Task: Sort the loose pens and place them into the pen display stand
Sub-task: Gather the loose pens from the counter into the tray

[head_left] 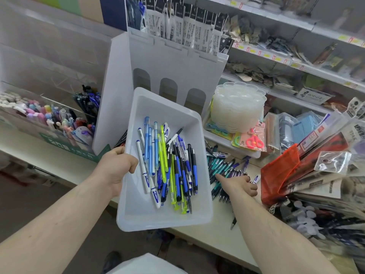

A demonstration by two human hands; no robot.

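Note:
My left hand (pixel 116 167) grips the left rim of a white plastic tray (pixel 138 214) and holds it tilted above the shelf edge. Several loose pens (pixel 169 167), blue, white, yellow-green and black, lie in it. My right hand (pixel 240 184) reaches onto a pile of teal and dark pens (pixel 223 169) on the white counter, fingers curled round some of them, with a white-and-blue pen end (pixel 256 178) sticking out past the knuckles. The white pen display stand (pixel 158 62) rises behind the tray, with packaged refills in its top slots.
A clear box of pastel pens (pixel 49 117) and a cup of dark pens (pixel 88 101) stand at left. Stacked clear lids (pixel 237 107), packaged scissors (pixel 252 141), an orange pouch (pixel 280 175) and piled packets crowd the right. Shelves run behind.

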